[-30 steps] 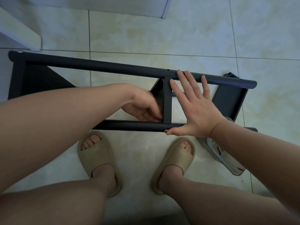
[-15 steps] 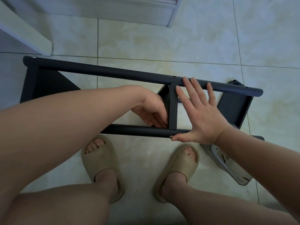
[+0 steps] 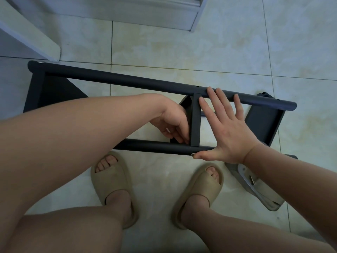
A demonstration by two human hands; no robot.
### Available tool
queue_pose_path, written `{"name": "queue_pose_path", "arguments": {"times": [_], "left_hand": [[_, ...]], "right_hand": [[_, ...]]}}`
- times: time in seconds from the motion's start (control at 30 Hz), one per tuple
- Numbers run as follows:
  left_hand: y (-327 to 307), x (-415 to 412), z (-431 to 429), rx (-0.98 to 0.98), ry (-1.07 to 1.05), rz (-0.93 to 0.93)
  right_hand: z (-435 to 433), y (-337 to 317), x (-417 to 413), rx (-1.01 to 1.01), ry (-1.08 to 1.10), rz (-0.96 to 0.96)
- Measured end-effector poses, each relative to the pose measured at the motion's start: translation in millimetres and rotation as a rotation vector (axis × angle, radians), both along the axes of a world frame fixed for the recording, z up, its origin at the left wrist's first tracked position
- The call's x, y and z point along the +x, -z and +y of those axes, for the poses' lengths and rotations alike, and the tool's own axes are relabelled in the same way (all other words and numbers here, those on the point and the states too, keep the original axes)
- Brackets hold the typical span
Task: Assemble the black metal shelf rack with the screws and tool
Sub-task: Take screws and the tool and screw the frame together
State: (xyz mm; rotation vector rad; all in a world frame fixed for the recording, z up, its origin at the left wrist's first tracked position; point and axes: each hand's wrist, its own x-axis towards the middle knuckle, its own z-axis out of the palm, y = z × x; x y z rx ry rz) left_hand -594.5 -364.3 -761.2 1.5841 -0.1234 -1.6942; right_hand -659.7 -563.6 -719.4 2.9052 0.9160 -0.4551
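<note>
With black rack (image 3: 127, 83) lying on the floor (image 3: 182, 52) mid-frame, right hand (image 3: 226, 132) flat with fingers (image 3: 217, 101) spread across it, left hand (image 3: 173, 123) curled beside the crosspiece (image 3: 196, 121), hold unclear: may jolt crosspiece off its screw (image 3: 192, 154) if pressed unevenly.

Black metal rack (image 3: 87, 74), part-built, lies on its side on the tile floor (image 3: 182, 52), long axis L–R, slightly angled. Two round tubes run approx parallel: far tube (image 3: 145, 83) and near tube (image 3: 155, 146). Flat shelf panels stand on edge btwn them: L-end panel (image 3: 36, 92), mid panel (image 3: 195, 121), R-end panel (image 3: 262, 125). A silver screw head (image 3: 192, 154) sits in the near tube just below the mid panel. A 2nd silver fastener (image 3: 40, 62) is at the far tube's L tip.
</note>
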Motion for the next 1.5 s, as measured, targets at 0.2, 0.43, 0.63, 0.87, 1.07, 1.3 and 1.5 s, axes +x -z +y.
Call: {"name": "queue_pose_path", "arguments": {"times": [0.2, 0.43, 0.63, 0.87, 1.07, 1.3, 1.5], "left_hand": [[3.3, -3.0, -0.5, 0.020, 0.018, -0.025], [2.6, -2.9, 1.5, -0.005, -0.015, 0.029], [3.3, -4.3, 1.4, 0.019, 0.004, -0.011], [1.8, -2.8, 0.6, 0.003, 0.010, 0.024], [2.9, -3.4, 0.2, 0.025, 0.017, -0.020], [-0.1, 1.0, 0.4, 0.010, 0.018, -0.022], [4.1, -3.5, 0.7, 0.014, 0.005, -0.028]], "right_hand": [[-0.2, -0.1, -0.1, 0.002, 0.001, 0.003], [-0.4, -0.1, -0.2, 0.002, -0.001, 0.001], [-0.3, 0.3, 0.1, 0.004, -0.003, 0.000], [-0.8, 0.7, 0.2, 0.004, -0.002, 0.002], [-0.6, -0.3, -0.1, 0.004, -0.002, 0.000], [-1.1, -0.6, -0.3, -0.025, 0.007, 0.004], [-0.3, -0.3, -0.5, -0.016, 0.005, 0.001]]}}
